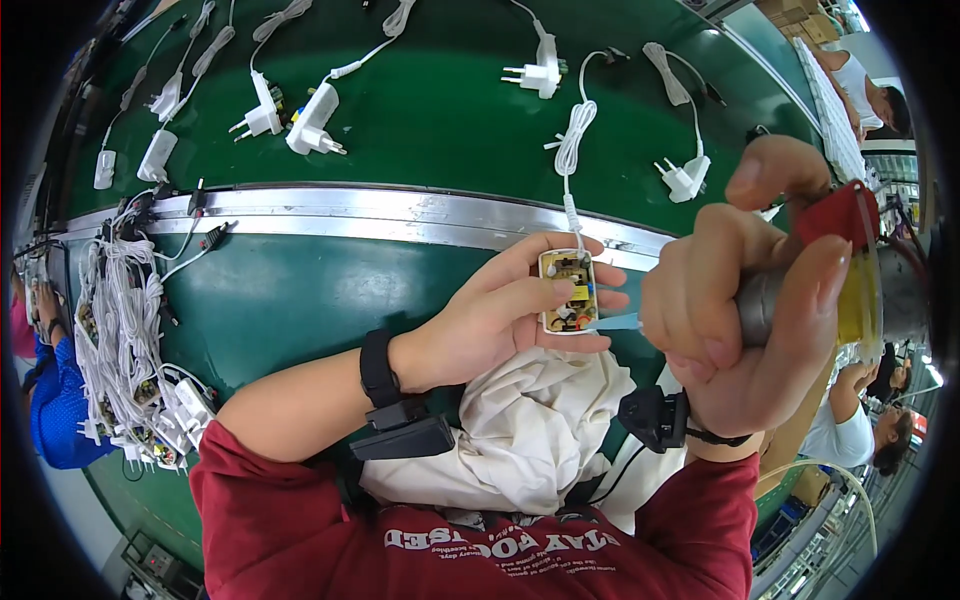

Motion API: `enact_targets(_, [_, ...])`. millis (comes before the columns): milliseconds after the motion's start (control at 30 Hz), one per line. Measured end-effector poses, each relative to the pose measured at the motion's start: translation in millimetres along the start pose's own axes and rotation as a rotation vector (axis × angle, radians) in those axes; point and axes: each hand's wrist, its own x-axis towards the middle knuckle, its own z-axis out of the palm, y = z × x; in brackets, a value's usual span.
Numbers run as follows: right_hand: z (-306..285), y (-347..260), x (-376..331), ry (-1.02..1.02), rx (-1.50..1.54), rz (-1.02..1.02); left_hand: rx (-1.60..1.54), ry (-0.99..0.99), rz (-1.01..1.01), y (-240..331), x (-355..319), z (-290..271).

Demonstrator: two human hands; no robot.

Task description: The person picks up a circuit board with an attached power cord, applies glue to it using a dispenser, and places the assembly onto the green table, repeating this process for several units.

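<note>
My left hand (490,300) cradles an opened white power adapter (568,266), its thumb pressing on the bare circuit board inside the shell. From the adapter's top a white cord (574,140) runs away over the metal rail, bundled in a tie. My right hand (735,280) is wrapped around a glue dispenser with a grey barrel (765,310), a red part (838,215) by the fingers and a yellow band. Its blue tapered nozzle (612,322) reaches the lower right edge of the adapter; whether it touches the board I cannot tell.
A metal rail (350,212) crosses the green bench. Beyond it lie several white plug adapters (316,120) with cords. At left sits a heap of corded adapters (125,330). White cloth (535,420) is bunched below my hands. Other people (850,430) are at both sides.
</note>
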Motion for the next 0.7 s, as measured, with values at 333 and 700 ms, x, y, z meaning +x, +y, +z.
enact_targets(333, [3.4, 2.4, 1.8, -0.027, 0.026, 0.000, -0.061, -0.117, -0.013, 0.1, 2.9, -0.5])
enact_targets(700, [1.6, 7.1, 4.1, -0.050, 0.054, -0.016, -0.009, -0.083, -0.009, 0.4, 10.8, -5.5])
